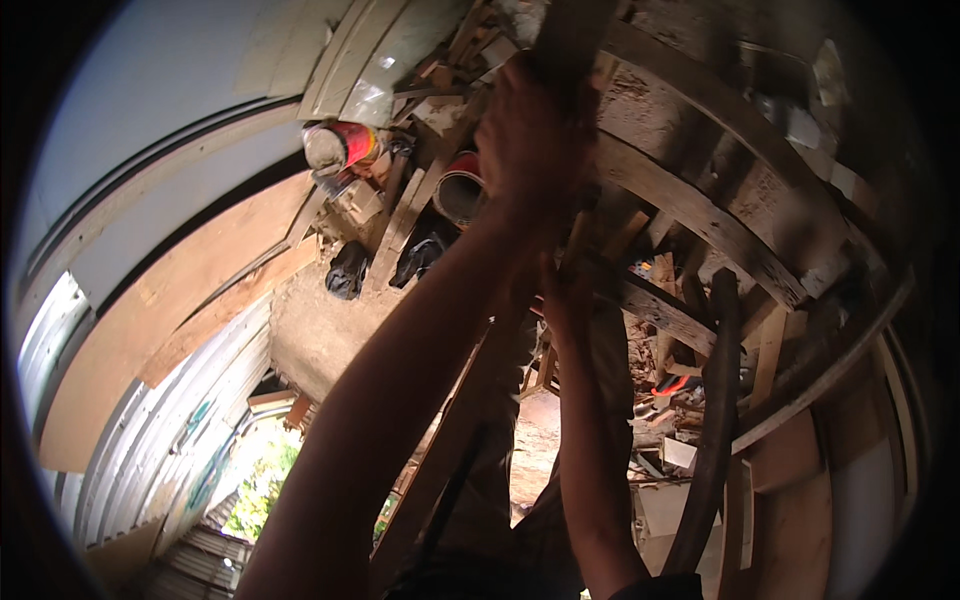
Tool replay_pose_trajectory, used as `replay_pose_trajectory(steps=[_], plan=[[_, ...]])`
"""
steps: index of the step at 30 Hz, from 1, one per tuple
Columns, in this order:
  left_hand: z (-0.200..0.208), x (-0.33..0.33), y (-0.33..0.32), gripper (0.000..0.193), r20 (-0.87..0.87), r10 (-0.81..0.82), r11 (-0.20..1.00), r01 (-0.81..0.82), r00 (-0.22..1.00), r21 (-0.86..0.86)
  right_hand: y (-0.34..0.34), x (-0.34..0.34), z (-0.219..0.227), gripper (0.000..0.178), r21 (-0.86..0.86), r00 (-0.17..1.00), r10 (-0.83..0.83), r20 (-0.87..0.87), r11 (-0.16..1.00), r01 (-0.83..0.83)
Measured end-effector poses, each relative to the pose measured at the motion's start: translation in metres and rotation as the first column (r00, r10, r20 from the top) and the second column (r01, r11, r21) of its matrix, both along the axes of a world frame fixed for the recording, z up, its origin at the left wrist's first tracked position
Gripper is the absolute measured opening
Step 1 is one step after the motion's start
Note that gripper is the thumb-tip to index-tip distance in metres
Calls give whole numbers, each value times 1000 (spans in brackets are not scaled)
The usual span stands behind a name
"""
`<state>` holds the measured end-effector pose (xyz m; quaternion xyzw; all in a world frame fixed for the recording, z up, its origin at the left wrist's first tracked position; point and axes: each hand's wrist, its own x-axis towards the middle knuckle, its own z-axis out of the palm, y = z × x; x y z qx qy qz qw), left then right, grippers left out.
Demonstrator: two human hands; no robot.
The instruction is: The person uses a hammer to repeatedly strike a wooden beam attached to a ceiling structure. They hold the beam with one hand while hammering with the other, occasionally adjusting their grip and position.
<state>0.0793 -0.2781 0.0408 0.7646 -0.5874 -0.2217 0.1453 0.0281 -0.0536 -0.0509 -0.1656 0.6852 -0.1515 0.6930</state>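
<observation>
My left hand (530, 135) is raised at the upper middle, with its fingers closed around a dark wooden board (572, 45) that runs out of the top of the view. Lower and slightly to the right, my right hand (567, 295) is closed near my body. From it a narrow brown stick-like piece (578, 238) points up toward the board. Deep shadow hides what that piece is and most of the right fingers. My left forearm passes in front of part of the scene below the board.
Long wooden beams (700, 200) lie across the right side, above scrap wood. A red can (355, 145) and an open cylindrical container (460, 192) sit at left. Corrugated metal sheeting (150, 430) stands far left. A curved dark pole (715, 420) rises at right.
</observation>
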Motion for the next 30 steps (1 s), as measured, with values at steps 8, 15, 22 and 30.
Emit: replay_pose_trajectory(steps=[8,15,22,30], plan=[[-4,-1,-1,64,87,-19,1000,17,996,26,22,-112,79,34,233,393,-919,-9,381,895],[-16,-5,2,61,127,-43,992,57,991,-116,-18,-34,42,37,398,560,-811,-167,465,791],[-14,4,5,63,76,-15,997,21,997,-69,11,-82,44,37,552,-59,-959,277,109,827],[-12,-1,-3,70,127,-11,999,16,992,-35,-3,-17,47,38,633,222,-945,240,326,703]])
